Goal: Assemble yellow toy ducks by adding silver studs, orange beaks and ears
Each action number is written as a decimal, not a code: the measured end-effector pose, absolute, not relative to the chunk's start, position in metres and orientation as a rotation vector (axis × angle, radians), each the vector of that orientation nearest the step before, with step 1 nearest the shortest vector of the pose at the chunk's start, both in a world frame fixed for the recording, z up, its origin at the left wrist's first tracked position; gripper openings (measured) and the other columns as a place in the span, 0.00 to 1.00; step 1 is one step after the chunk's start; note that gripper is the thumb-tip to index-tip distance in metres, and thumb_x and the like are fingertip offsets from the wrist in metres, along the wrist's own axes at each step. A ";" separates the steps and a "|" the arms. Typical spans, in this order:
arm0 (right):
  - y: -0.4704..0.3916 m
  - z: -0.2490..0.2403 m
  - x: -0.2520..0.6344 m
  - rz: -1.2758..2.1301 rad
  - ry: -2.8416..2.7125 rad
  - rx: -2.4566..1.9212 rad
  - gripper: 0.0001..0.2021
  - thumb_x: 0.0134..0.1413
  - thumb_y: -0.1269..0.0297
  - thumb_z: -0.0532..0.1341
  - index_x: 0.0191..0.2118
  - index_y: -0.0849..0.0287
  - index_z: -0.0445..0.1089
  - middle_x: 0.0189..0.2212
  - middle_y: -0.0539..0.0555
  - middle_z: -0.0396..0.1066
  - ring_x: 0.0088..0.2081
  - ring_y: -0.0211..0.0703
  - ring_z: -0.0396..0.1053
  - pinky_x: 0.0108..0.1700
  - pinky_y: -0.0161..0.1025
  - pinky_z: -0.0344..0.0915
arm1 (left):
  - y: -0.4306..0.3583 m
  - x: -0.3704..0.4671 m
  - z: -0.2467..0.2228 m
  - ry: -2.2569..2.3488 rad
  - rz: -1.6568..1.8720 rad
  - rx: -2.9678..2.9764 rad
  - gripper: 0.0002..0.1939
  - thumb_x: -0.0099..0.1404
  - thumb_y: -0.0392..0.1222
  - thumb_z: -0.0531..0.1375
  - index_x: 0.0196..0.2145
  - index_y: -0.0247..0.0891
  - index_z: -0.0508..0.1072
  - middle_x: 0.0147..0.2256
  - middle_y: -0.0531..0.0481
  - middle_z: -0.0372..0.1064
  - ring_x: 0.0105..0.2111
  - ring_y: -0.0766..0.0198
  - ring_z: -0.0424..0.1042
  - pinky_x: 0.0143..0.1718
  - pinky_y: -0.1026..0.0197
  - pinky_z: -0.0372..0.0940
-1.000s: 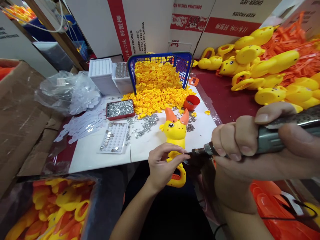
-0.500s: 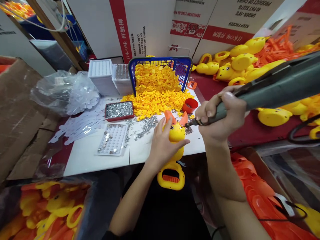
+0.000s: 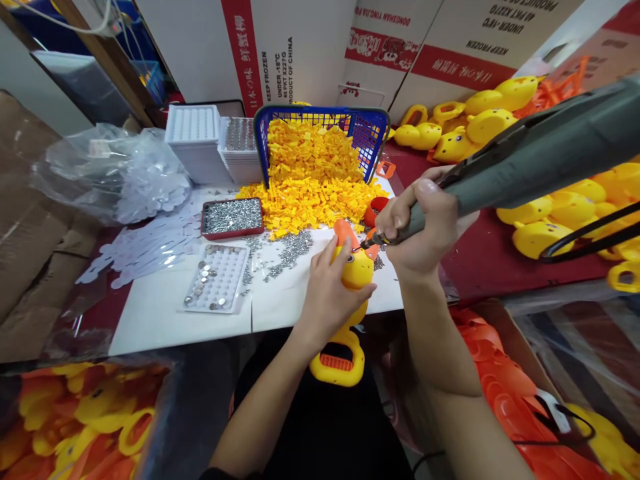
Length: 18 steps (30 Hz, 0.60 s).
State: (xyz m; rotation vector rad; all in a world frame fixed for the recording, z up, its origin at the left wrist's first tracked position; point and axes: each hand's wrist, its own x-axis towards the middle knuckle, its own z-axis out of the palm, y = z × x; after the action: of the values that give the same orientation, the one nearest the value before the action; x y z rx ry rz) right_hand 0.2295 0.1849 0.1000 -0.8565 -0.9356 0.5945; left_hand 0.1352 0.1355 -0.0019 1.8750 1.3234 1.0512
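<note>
A yellow duck-shaped toy [image 3: 359, 270] with an orange beak and a looped handle lies at the table's front edge, the handle hanging over my lap. My left hand [image 3: 330, 287] rests round its head, thumb and fingers against the sides. In my right hand [image 3: 425, 223] is a grey-green electric screwdriver [image 3: 530, 150], slanting down to the left. Its tip meets the toy's head by the beak. Behind the toy, loose screws [image 3: 290, 253] are scattered, and a red cup [image 3: 375, 208] is partly hidden by my right hand.
A blue basket [image 3: 323, 111] spills small yellow parts. Left of it are a red tray of screws [image 3: 233, 218], a white tray [image 3: 220, 277] of metal discs and stacked white trays [image 3: 193, 143]. More duck toys [image 3: 493, 127] lie at right; boxes of parts flank my lap.
The screwdriver tip has moved left and up on the toy's head, towards the beak's middle. My right hand has shifted left with it. The whole view has shifted slightly.
</note>
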 end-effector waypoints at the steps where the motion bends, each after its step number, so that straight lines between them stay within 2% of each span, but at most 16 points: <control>1: 0.185 0.100 0.229 0.591 -0.945 -0.853 0.08 0.49 0.59 0.64 0.29 0.50 0.63 0.10 0.39 0.52 0.10 0.34 0.45 0.15 0.36 0.45 | 0.135 0.135 -0.002 1.324 1.053 1.877 0.42 0.52 0.44 0.74 0.63 0.43 0.65 0.66 0.36 0.60 0.63 0.39 0.62 0.63 0.36 0.59; 6: 0.184 0.100 0.229 0.569 -0.927 -0.830 0.05 0.49 0.63 0.63 0.29 0.50 0.65 0.11 0.39 0.52 0.10 0.33 0.46 0.15 0.36 0.45 | 0.135 0.137 0.001 1.334 1.026 1.891 0.41 0.53 0.44 0.74 0.62 0.41 0.66 0.66 0.34 0.59 0.64 0.37 0.60 0.63 0.36 0.58; 10: 0.185 0.098 0.231 0.557 -0.975 -0.839 0.12 0.53 0.54 0.65 0.29 0.50 0.62 0.11 0.39 0.50 0.10 0.33 0.46 0.15 0.36 0.46 | 0.134 0.138 0.006 1.338 0.957 1.921 0.41 0.54 0.44 0.73 0.62 0.40 0.65 0.67 0.34 0.58 0.65 0.38 0.60 0.64 0.37 0.57; 13: 0.186 0.096 0.230 0.559 -1.002 -0.836 0.16 0.53 0.49 0.67 0.29 0.50 0.61 0.12 0.38 0.50 0.10 0.32 0.47 0.15 0.36 0.45 | 0.134 0.137 0.007 1.361 0.936 1.929 0.41 0.55 0.44 0.73 0.63 0.39 0.63 0.67 0.34 0.57 0.65 0.39 0.60 0.64 0.37 0.57; 18: 0.187 0.095 0.228 0.689 -1.017 -0.754 0.15 0.50 0.55 0.71 0.27 0.51 0.63 0.12 0.39 0.54 0.11 0.32 0.51 0.15 0.35 0.49 | 0.133 0.137 0.005 1.353 0.942 1.915 0.42 0.55 0.43 0.72 0.63 0.41 0.61 0.68 0.35 0.57 0.66 0.39 0.59 0.64 0.38 0.57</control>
State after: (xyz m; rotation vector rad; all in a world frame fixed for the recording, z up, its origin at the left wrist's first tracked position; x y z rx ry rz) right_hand 0.2279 0.1875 0.0952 -0.7543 -1.0169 0.6891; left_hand 0.1367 0.1330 0.0045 1.9145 1.3531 0.9416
